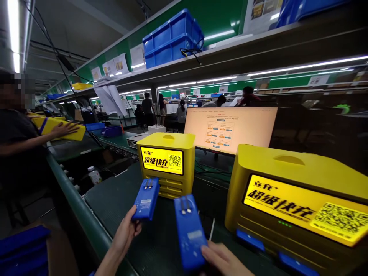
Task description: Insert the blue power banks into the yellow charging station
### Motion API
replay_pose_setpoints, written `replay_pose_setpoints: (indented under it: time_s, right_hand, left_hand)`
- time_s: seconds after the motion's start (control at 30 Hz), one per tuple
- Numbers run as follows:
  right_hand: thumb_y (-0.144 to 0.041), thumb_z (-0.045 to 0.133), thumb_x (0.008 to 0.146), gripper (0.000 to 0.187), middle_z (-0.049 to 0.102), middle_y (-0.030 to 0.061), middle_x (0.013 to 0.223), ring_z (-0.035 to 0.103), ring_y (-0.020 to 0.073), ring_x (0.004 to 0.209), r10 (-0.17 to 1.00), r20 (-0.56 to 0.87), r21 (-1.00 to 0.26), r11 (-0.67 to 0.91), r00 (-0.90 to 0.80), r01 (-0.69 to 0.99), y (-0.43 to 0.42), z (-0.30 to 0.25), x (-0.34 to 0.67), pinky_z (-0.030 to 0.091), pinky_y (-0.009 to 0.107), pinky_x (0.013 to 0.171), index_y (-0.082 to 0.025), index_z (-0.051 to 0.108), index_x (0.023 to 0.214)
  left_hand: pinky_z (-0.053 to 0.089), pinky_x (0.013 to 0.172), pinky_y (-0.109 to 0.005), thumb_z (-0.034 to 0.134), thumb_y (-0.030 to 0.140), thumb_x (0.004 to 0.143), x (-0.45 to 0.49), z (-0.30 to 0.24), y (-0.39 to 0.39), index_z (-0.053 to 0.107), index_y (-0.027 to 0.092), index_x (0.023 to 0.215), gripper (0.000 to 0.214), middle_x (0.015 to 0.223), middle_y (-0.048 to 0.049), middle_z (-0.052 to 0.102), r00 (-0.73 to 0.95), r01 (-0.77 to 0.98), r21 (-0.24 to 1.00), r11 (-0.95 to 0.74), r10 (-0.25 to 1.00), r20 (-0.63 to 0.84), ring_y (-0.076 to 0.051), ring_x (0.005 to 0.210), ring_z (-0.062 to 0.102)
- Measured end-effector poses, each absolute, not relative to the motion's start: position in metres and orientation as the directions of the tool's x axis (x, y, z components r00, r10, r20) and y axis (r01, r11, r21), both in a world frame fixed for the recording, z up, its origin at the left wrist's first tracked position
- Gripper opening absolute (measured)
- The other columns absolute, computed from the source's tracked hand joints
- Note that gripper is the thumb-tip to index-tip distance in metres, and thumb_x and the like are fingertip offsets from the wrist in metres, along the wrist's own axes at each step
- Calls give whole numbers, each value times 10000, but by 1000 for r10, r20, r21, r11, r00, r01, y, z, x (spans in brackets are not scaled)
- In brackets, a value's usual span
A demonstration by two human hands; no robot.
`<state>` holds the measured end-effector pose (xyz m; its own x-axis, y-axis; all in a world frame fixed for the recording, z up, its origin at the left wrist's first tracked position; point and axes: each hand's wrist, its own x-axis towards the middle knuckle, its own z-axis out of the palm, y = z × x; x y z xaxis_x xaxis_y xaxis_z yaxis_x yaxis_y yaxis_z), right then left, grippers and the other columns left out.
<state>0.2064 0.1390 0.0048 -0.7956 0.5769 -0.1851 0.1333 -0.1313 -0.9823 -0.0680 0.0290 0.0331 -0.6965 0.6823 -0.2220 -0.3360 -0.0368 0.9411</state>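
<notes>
Holding blue power banks (146, 199), both hands (126, 232)

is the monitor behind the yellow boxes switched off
No, the monitor is lit and shows a pale page with small buttons.

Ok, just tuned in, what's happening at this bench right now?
The person holds a blue power bank in each hand: left hand grips one, right hand another. Two yellow charging stations stand ahead, the far one and the near one, before a lit monitor. A co-worker handles yellow units at left.
</notes>
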Motion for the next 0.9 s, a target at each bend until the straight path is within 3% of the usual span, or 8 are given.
replay_pose_setpoints:
  time_s: [0.03,0.1,0.27,0.4,0.6,0.77,0.83,0.9]
  right_hand:
    - [-800,591,632,695,663,118,840,635,256,739,488,-161,-979,-188,-858,77,139,10,183,524,414,738,-144,719,823]
    - [-798,598,640,735,659,132,893,621,252,846,461,-103,-948,-315,-882,-54,137,17,145,513,358,754,-106,706,866]
    - [-770,673,585,749,658,108,953,584,251,965,676,-121,-850,-449,-727,-276,122,14,100,488,349,841,-106,688,933]
    - [-755,711,534,768,647,110,1036,564,257,1033,689,-144,-781,-520,-711,-346,122,25,75,465,357,884,-113,671,955]
    - [-457,593,878,344,590,79,1146,528,193,1088,751,-238,-751,-545,-615,-374,165,64,39,421,358,931,-149,601,1030]
    - [-414,839,634,502,640,95,1005,587,231,1004,699,-253,-747,-581,-669,-324,151,43,152,483,309,818,-127,647,998]
    - [-447,831,638,559,653,124,982,616,245,972,653,-316,-728,-632,-688,-265,132,24,232,506,289,757,-113,641,1044]
    - [-419,833,655,600,644,172,1050,611,270,1015,639,-441,-607,-730,-630,-314,126,8,307,507,301,826,-94,606,1105]
  left_hand:
    - [269,422,-207,751,665,462,-69,31,29,361,207,639,627,519,84,354,-697,-327,944,-38,684,-215,-75,467,301]
    - [249,421,-200,745,670,485,-76,29,28,338,201,614,634,521,83,350,-662,-301,954,-12,723,-200,-60,452,279]
    - [169,423,-171,722,690,529,-114,41,30,361,189,655,630,530,100,320,-530,-237,964,124,814,-235,-34,424,238]
    - [118,413,-159,691,707,550,-142,53,53,425,185,717,610,540,94,338,-539,-130,968,216,804,-252,-46,417,284]
    - [95,407,-145,530,740,697,-147,68,109,457,161,734,585,522,81,369,-668,-61,968,242,711,-220,-51,404,342]
    - [353,500,-161,402,588,874,-124,59,124,478,181,982,428,875,16,534,-756,-80,981,174,631,-174,-91,622,521]
    - [417,503,-189,503,583,813,-100,40,115,501,200,976,416,1001,-27,546,-784,-63,989,135,606,-132,-141,715,554]
    - [438,466,-212,646,580,682,-60,19,109,559,193,920,463,1011,-60,563,-711,-18,990,141,694,-112,-184,740,561]
